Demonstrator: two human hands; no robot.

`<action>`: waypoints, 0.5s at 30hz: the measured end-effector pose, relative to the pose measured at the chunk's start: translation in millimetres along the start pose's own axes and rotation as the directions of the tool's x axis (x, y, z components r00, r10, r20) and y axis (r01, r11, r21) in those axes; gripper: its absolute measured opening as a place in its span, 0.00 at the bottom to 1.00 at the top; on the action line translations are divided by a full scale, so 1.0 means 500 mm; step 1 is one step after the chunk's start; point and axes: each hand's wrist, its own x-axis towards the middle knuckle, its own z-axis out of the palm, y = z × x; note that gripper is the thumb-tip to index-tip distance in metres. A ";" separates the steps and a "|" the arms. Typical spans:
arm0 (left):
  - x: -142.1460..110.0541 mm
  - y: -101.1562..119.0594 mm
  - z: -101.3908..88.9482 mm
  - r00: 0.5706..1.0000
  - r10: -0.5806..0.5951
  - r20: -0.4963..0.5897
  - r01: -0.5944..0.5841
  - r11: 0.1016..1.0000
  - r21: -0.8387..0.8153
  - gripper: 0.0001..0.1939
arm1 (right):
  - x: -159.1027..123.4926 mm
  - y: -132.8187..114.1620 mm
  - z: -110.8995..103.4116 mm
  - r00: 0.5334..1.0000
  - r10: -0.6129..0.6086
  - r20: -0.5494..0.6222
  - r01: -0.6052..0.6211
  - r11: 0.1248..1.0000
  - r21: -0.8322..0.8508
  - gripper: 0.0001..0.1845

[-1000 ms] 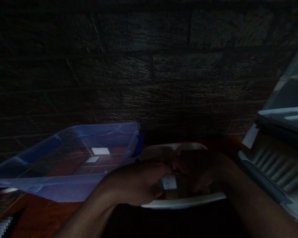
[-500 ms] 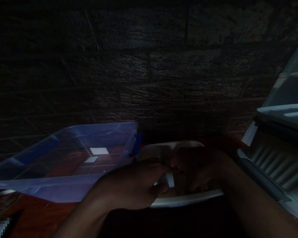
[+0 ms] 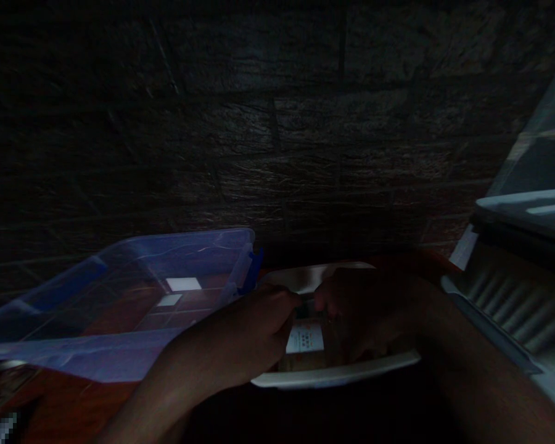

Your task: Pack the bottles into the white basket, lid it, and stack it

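Note:
Both hands are inside a white tub (image 3: 337, 374) in dim light. Between them is a brownish packet (image 3: 300, 362) with a white printed label (image 3: 305, 338) facing up. My left hand (image 3: 263, 330) is closed at the packet's left side, fingers curled near its dark top end. My right hand (image 3: 374, 311) is closed at the packet's upper right, thumb and fingers bent inward. Deep shadow hides most of the right fingertips and the tub's bottom.
A clear purple-tinted plastic bin (image 3: 106, 354) with blue latches stands left on the reddish-brown table (image 3: 74, 407). At right is an open grey and white case-like container (image 3: 527, 290) with a ribbed inside. A dark brick wall (image 3: 277, 135) rises behind.
My left hand has shifted slightly up and left, uncovering more of the packet and its label. The label now lies flatter and clearer. My right hand has barely moved.

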 end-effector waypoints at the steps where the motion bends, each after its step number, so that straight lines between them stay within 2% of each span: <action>1: 0.000 0.004 -0.004 1.000 0.005 0.022 -0.005 1.000 0.009 0.15 | 0.001 0.001 -0.001 1.000 -0.001 0.028 0.001 1.000 0.001 0.27; 4: -0.005 0.012 -0.014 0.993 0.020 0.119 -0.017 1.000 -0.022 0.16 | 0.004 0.001 0.001 0.994 0.031 0.106 -0.033 0.999 0.014 0.24; 6: -0.007 0.012 -0.017 0.989 0.024 0.147 -0.016 0.998 -0.056 0.16 | 0.006 0.001 0.005 0.991 0.043 0.126 -0.046 0.999 0.019 0.23; 15: 0.005 -0.016 0.010 0.992 0.041 0.121 -0.028 0.994 -0.107 0.17 | 0.021 0.003 0.021 0.997 -0.047 0.055 0.054 0.990 -0.127 0.16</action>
